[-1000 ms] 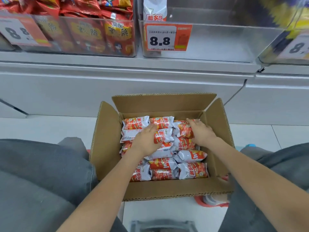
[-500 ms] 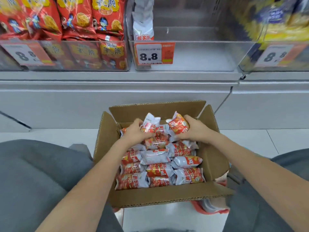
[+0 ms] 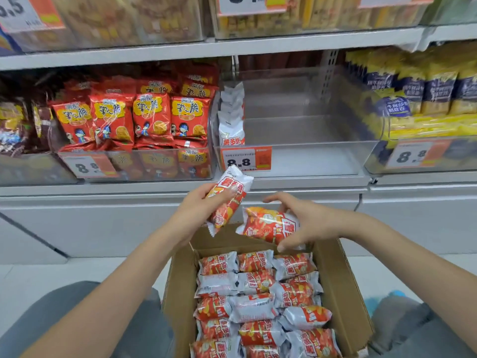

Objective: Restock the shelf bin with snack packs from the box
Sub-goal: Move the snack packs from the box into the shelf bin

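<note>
An open cardboard box [image 3: 347, 293] on the floor holds several red-and-white snack packs [image 3: 255, 303]. My left hand [image 3: 196, 210] grips one snack pack [image 3: 229, 200] upright, raised above the box's far edge. My right hand [image 3: 307, 223] holds a second pack [image 3: 268, 224] lying sideways, just right of the first. Straight ahead stands the clear shelf bin [image 3: 317, 156] with an 8.8 price tag [image 3: 246, 158]. Only a short row of the same packs [image 3: 232, 117] stands along its left wall.
A bin of red snack bags [image 3: 144, 117] stands left of the clear bin, a bin of yellow-and-blue packs [image 3: 423, 99] right of it. Another shelf of goods [image 3: 232, 45] runs above. My grey-trousered knees [image 3: 51, 321] flank the box on the white tile floor.
Both hands lifted out of the box, each with a pack, and rose toward the shelf. My view tilted up, showing more of the shelves.
</note>
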Available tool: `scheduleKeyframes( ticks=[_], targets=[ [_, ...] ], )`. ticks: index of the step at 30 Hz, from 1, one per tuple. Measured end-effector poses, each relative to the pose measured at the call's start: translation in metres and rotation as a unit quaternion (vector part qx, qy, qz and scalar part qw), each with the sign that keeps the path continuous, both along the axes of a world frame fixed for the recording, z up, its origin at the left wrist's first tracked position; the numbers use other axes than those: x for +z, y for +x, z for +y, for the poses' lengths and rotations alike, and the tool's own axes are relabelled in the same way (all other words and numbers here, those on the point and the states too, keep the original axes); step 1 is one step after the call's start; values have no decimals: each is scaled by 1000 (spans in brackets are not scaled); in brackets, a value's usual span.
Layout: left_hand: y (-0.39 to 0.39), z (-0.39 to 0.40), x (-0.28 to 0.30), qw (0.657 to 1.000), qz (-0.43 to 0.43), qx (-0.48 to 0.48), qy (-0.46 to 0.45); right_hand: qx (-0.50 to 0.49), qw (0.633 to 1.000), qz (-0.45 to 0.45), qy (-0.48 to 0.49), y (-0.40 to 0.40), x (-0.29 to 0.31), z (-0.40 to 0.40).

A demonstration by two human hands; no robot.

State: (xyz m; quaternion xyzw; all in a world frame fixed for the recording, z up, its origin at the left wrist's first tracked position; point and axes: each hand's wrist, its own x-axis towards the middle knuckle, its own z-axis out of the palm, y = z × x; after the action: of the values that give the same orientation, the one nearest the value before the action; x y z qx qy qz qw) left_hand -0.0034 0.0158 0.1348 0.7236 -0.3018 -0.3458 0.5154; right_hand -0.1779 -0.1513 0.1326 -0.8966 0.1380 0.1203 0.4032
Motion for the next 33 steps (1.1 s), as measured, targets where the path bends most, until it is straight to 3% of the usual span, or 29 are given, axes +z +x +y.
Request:
scheduleKeyframes(
  ticks=[7, 13, 20, 25, 29, 33],
  targets=[
    [12, -28, -12, 999, 32, 4, 21, -70, 989, -119, 49, 7, 19, -14],
    [1, -36, -12, 992, 74, -98, -20, -57, 974, -147, 164, 17, 30, -18],
    [-7, -37, -18, 963, 225, -126, -75, -107, 948, -189, 233, 5, 35, -15],
    [-32, -24, -20, 956, 216, -194, -42, -150, 931, -184, 278, 2, 32, -15],
    [-41, -22, -20, 967, 196, -154, -62, -186, 918, -177, 303, 8, 25, -3],
    [-41, -20, -19, 972, 176, -142, -68, -283, 871, -188, 355, 11, 12, 18]
  ],
)
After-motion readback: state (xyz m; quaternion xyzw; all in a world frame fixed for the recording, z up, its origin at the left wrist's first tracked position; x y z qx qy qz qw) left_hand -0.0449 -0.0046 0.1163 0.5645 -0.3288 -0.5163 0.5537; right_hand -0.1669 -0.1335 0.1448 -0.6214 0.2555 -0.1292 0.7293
